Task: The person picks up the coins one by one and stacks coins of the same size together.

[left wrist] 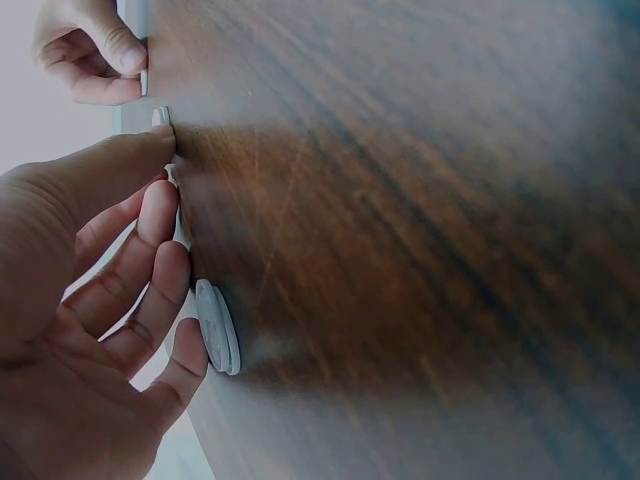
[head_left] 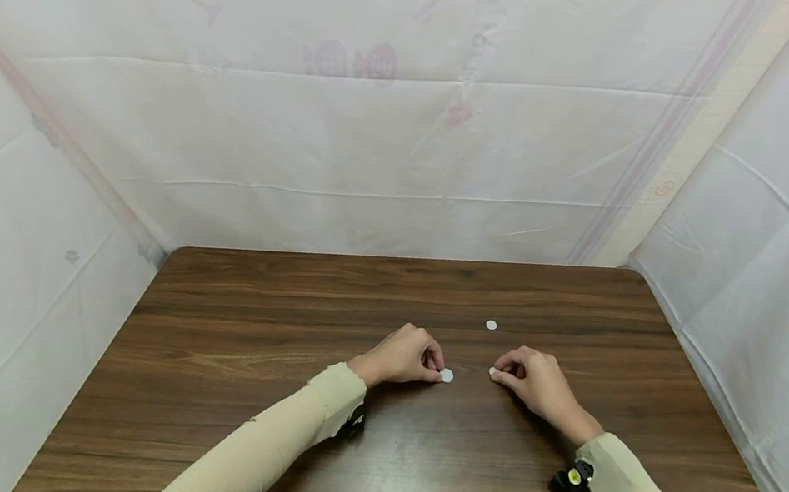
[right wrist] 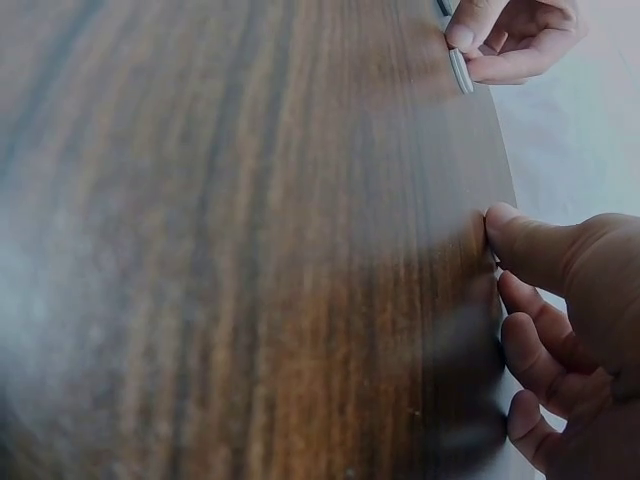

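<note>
My left hand [head_left: 411,356] pinches a small flat white disc [head_left: 448,376] at the tabletop, thumb and fingers at its left edge. In the right wrist view this disc [right wrist: 461,72] looks doubled, like two thin layers. Across a short gap, my right hand [head_left: 535,378] pinches another white disc [head_left: 493,371] between thumb and fingertip. By the left little finger, a stack of two pale discs [left wrist: 218,328] shows in the left wrist view; the left hand hides it in the head view.
Another white disc [head_left: 492,325] lies flat farther back on the brown wood-grain table [head_left: 265,303]. Pale printed sheeting [head_left: 350,130] hangs behind the table and along both sides. Dark wrist devices [head_left: 568,480] sit at the sleeve cuffs.
</note>
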`<action>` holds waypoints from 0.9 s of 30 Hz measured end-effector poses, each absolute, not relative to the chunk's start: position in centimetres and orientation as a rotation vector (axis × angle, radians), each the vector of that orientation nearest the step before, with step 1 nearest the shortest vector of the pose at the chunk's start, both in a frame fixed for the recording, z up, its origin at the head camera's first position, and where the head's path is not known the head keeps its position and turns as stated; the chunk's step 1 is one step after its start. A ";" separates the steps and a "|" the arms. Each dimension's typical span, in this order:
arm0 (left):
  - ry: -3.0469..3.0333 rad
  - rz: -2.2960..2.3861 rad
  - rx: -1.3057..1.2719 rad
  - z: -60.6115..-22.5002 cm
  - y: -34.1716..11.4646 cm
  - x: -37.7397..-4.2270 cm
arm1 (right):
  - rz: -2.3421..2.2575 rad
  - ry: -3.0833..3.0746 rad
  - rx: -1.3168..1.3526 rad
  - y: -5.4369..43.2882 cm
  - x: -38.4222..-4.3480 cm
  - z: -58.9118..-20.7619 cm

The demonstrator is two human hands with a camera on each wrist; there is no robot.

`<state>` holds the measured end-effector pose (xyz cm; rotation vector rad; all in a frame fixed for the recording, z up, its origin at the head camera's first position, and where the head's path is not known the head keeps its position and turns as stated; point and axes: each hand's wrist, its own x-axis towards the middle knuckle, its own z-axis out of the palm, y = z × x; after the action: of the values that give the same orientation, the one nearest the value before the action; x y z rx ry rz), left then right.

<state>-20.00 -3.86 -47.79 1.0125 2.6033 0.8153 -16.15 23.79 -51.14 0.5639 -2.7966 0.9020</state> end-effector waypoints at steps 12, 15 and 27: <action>2.597 0.837 1.003 -47.7 -3.9 -19.9 | 0.926 -2.797 0.554 23.8 -16.2 -51.1; 2.598 0.843 1.004 -47.7 -3.9 -19.9 | 0.928 -2.794 0.556 23.8 -16.2 -51.1; 2.601 0.838 1.020 -47.9 -3.9 -20.0 | 0.937 -2.792 0.548 23.9 -16.2 -51.3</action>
<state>-19.96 -3.92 -47.92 1.0203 2.6014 0.8381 -16.17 23.90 -51.32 0.5476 -2.7925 0.9372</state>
